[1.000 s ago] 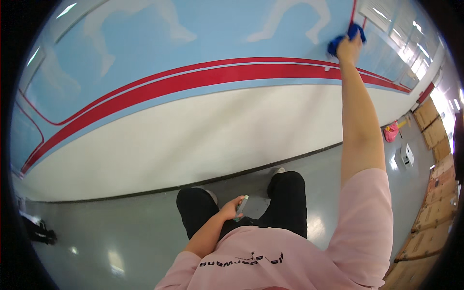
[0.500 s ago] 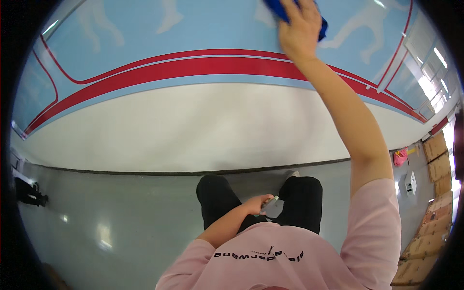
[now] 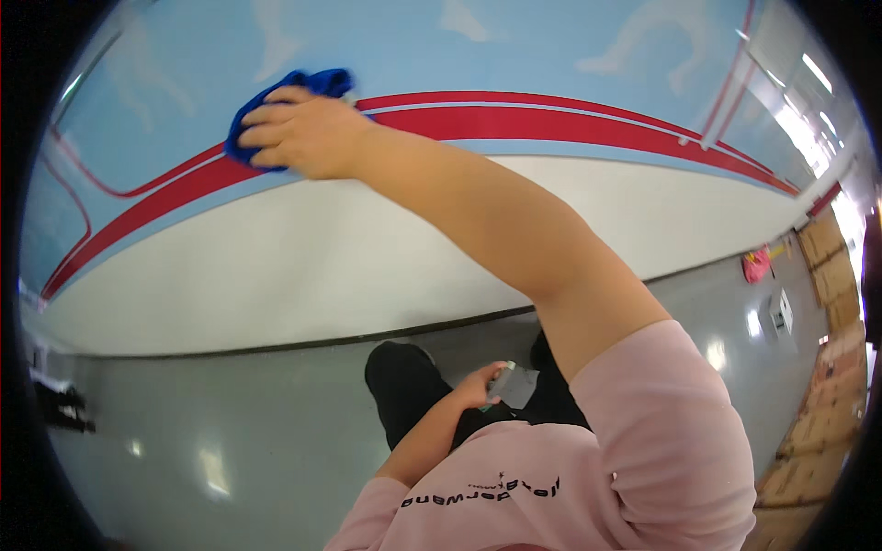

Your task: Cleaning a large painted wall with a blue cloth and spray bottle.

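Evidently, the right hand [image 3: 308, 138] grasps the blue cloth [image 3: 326, 82], its fingers spread, which seems to keep the fabric flat against the wall [image 3: 542, 64], across the red stripe [image 3: 496, 122]. The left hand [image 3: 476, 386] clasps a grey tool [image 3: 500, 378] low near the knee [image 3: 395, 376], probably keeping it clear.

Across the chest of my pink shirt [image 3: 519, 447] runs a row of dark lettering [image 3: 482, 496], upside down from where I look, with finer print and a tiny mark beside it; any print on the brown boxes [image 3: 816, 433] to my right is too small to read
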### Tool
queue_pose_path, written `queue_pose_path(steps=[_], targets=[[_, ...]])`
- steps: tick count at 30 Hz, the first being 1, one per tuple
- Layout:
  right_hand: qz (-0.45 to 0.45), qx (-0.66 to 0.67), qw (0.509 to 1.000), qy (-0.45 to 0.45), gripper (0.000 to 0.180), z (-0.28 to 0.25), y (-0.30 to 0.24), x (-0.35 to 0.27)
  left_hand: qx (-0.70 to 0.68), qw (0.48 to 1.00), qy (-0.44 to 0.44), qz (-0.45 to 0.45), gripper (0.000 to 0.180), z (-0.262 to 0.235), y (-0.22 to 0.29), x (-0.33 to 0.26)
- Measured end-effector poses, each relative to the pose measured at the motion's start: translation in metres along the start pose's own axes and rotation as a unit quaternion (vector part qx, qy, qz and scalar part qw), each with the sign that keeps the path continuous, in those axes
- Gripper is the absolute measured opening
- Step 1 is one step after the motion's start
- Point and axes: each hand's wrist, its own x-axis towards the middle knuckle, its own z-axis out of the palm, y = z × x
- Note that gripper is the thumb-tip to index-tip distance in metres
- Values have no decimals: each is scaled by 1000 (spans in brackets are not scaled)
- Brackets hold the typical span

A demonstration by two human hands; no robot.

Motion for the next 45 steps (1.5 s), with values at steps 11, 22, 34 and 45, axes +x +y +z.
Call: queue_pose_path(steps=[11,22,34,45], targets=[[-98,-16,987,-125,37,-80,49,-179,-47,996,25,-72,70,-2,3,-6],[245,-212,900,-292,58,-218,67,-413,-68,992,9,-104,73,-1,-26,-8],[789,150,482,350,63,-235,106,-548,46,980,-54,-188,74,-12,-48,-11],[846,-161,435,262,54,-100,47,-527,134,966,-109,-195,75,-24,-43,3]])
